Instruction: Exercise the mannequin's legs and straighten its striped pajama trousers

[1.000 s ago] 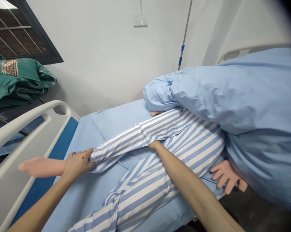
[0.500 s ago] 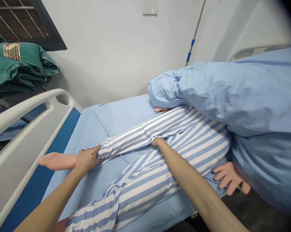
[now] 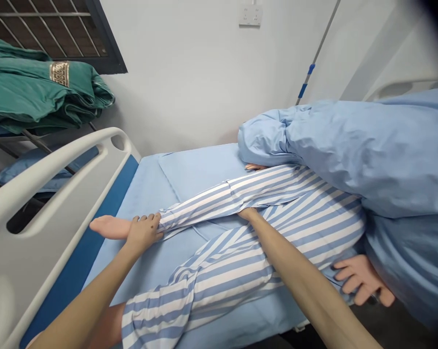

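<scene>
A manikin in blue-and-white striped trousers (image 3: 219, 276) lies on the bed, a blue quilt (image 3: 349, 140) over its upper part. My left hand (image 3: 144, 231) is wrapped over the ankle of the manikin's far leg, at the trouser cuff, with the bare foot (image 3: 109, 226) sticking out to the left. Under the knee of that same leg reaches my right hand (image 3: 247, 213); its fingers are hidden beneath the striped cloth. The near leg is bent out toward me, its shin (image 3: 107, 322) partly behind my left forearm. One manikin hand (image 3: 364, 278) shows below the quilt.
A white and blue bed end board (image 3: 55, 165) rises at the left. Beyond it, folded green cloth (image 3: 40, 92) lies on a rack. A metal pole (image 3: 318, 53) stands by the wall, near a socket plate (image 3: 250, 15). Light blue sheet (image 3: 189, 167) covers the mattress.
The whole view has shifted, so the bed and manikin appear farther right. My hands keep their places at the ankle and under the knee.
</scene>
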A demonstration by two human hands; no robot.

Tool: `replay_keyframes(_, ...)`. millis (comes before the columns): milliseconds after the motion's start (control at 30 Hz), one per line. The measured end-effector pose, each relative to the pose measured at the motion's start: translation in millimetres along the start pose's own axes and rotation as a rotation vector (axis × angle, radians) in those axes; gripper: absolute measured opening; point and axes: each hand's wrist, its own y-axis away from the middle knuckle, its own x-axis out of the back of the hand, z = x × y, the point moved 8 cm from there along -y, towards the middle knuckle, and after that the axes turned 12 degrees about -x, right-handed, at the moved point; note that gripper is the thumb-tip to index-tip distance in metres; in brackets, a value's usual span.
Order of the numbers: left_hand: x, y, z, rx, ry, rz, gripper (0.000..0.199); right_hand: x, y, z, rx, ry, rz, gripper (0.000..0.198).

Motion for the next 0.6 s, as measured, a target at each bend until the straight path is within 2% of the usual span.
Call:
replay_keyframes(100,1.3,3.7,-1.1,-0.005,0.027,-0.015,0.047,-0.1,-2.1,4.0,-0.047,0.016,0.033,0.059)
replay_keyframes(200,3.3,6.4,0.6,-0.010,0.045,-0.027,0.046,-9.5,-1.9,9.5,-0.074,0.047,-0.036,0.062)
replay_keyframes(367,3.5,8.3,3.3,-0.013,0.043,-0.006,0.045,-5.3,10.0,4.3,-0.017,0.057,-0.075,0.055)
replay_keyframes(500,2.2,8.1,3.7,0.008,0.080,0.020,0.048,4.5,32.5,-2.6,-0.020,0.097,-0.208,0.054)
replay_keyframes(600,16.1,15.0,11.2,0.069,0.107,0.147,0.057,16.7,63.8,-9.4,0.061,0.087,-0.243,0.052)
